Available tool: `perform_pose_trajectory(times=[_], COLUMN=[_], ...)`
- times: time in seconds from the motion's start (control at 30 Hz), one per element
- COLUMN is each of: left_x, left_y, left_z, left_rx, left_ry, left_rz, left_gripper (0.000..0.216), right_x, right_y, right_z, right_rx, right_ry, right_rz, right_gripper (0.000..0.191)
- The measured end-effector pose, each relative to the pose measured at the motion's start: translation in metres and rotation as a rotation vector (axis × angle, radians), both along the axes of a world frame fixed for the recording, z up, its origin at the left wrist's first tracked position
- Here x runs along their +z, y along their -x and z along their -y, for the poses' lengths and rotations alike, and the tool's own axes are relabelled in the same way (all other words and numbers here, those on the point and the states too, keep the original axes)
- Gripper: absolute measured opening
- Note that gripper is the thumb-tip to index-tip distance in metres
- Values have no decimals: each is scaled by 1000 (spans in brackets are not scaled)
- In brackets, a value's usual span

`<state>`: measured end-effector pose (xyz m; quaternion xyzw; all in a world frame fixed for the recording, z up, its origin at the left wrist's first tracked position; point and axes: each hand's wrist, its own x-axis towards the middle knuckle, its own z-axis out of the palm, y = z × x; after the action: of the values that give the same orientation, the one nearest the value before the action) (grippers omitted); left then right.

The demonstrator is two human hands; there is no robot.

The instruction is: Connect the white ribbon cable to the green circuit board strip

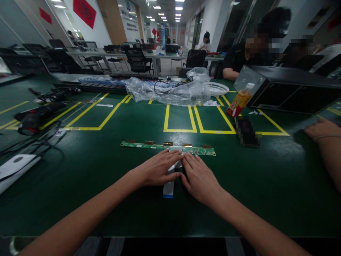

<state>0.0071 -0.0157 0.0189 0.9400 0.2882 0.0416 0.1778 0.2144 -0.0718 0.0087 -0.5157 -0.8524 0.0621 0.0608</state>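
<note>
A long, narrow green circuit board [149,145] with several gold connectors lies across the green table in front of me. A white flat ribbon cable [168,188] with a blue end runs from the board toward me. My left hand [159,168] and my right hand [198,176] lie side by side on the cable, palms down. Their fingers are stretched out flat, and the fingertips touch the board's near edge where the cable meets it.
Another person's hand [321,128] rests on the table at right. A bottle [240,100] leans against a black case [290,89]. Behind lie a plastic bag with cables [170,93], a white basket [215,88] and black tools [34,117] at left. Yellow tape lines [181,130] mark the table.
</note>
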Motion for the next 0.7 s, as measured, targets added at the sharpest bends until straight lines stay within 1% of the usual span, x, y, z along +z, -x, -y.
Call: perform_pose_trajectory(times=[0.23, 0.43, 0.7], left_x=[-5, -6, -8], left_y=[2, 7, 7], left_z=[-4, -8, -10], left_rx=[0, -20, -28], left_ry=[-26, -39, -107], left_rz=[51, 58, 43], left_gripper=[68, 50, 54], right_x=[5, 13, 14], right_y=[-8, -18, -19], right_z=[-7, -14, -17], right_rx=[32, 55, 71], right_ry=[32, 54, 28], right_rz=[-55, -186, -253], right_gripper=[56, 49, 42])
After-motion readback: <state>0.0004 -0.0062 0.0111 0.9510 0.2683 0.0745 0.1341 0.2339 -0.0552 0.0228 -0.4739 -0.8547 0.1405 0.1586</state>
